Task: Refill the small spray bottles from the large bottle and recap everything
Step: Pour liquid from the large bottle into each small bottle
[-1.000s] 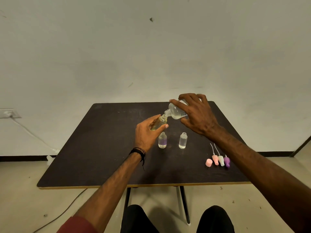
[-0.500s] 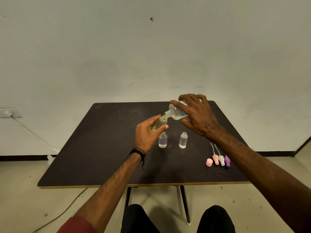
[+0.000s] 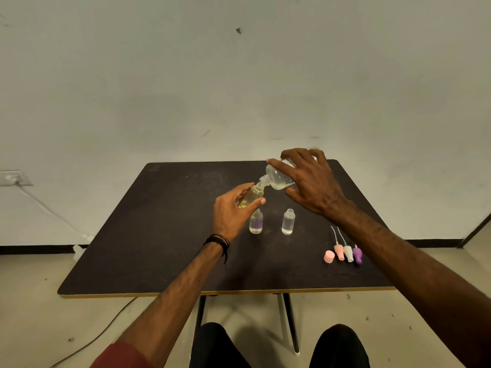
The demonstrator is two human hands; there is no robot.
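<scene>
So there's a dark tabletop [image 3: 159, 235], right hand [image 3: 313, 181] wrapped around the big bottle [image 3: 277, 179], tipped so its neck meets the little yellowish bottle [image 3: 252, 196] the left hand [image 3: 233, 211] grips above it. Two open small bottles [image 3: 288, 221] stand below, spray caps [image 3: 345, 252] lying right.

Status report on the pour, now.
Right hand tips large bottle; left hand holds small bottle under spout. Two bottles uncapped. Nothing in the way.
</scene>
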